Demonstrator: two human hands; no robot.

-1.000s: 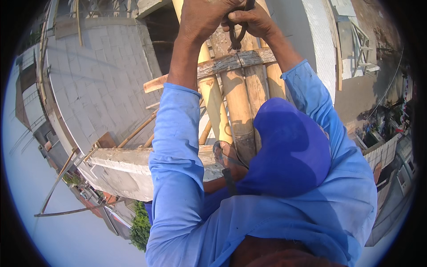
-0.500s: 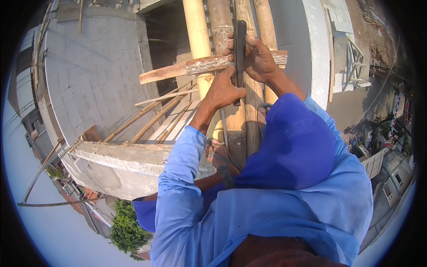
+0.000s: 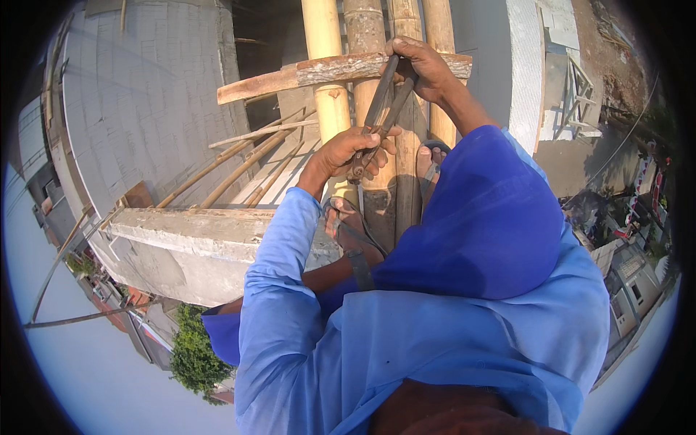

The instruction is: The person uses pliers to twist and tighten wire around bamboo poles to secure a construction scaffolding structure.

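A dark, worn tool that looks like a pair of pincers (image 3: 378,109) is held between both hands, its two long handles apart. My right hand (image 3: 426,67) is closed on the handle ends at the top. Lower down, my left hand (image 3: 348,151) wraps its fingers round the jaw end, which points down toward my feet. Behind my right hand a rough wooden board (image 3: 330,70) with bark on it lies across several upright-running bamboo poles (image 3: 324,32). Part of the tool is hidden by my fingers.
My sandalled feet (image 3: 428,163) stand on the bamboo poles. At left is a concrete ledge (image 3: 196,225), with thin bamboo sticks (image 3: 239,167) and a grey block wall (image 3: 145,109) beyond. A white-edged wall (image 3: 525,65) runs at right, with the ground far below.
The tool has come down and nearer to me, tilted, and its handles have spread apart. My left hand moved down to its lower end; my right hand now grips the upper end.
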